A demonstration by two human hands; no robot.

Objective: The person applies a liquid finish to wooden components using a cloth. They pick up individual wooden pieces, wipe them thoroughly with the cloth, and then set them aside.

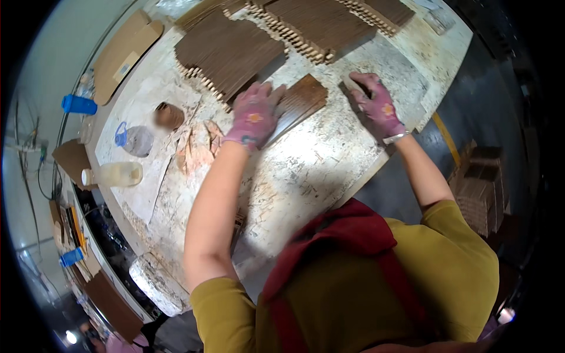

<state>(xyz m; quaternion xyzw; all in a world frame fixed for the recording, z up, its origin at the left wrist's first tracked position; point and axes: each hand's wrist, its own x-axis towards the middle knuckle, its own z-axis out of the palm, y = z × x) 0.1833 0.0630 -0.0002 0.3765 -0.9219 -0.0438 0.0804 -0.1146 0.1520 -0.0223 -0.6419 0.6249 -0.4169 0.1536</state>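
My left hand (253, 120), in a pink glove with a flower print, is closed over the left side of a small bundle of brown wooden strips (306, 97) lying slantwise on the worktable (312, 170). The strips' upper face shines toward the near end; the underside of my grip is hidden. To the right, my right hand (381, 112), gloved alike, hovers at the table's right part with thumb and fingers apart and nothing between them. Just beyond my left hand lies a large stack of brown strips (229, 50) with pale, stepped ends.
More stacked strips (321, 23) fill the far side. On the left are a brown cup (169, 116), a crumpled stained cloth (200, 147), a clear jug with blue handle (139, 141), a yellowish bottle (120, 175) and a blue cup (79, 105). Boxes (479, 188) stand on the floor, right.
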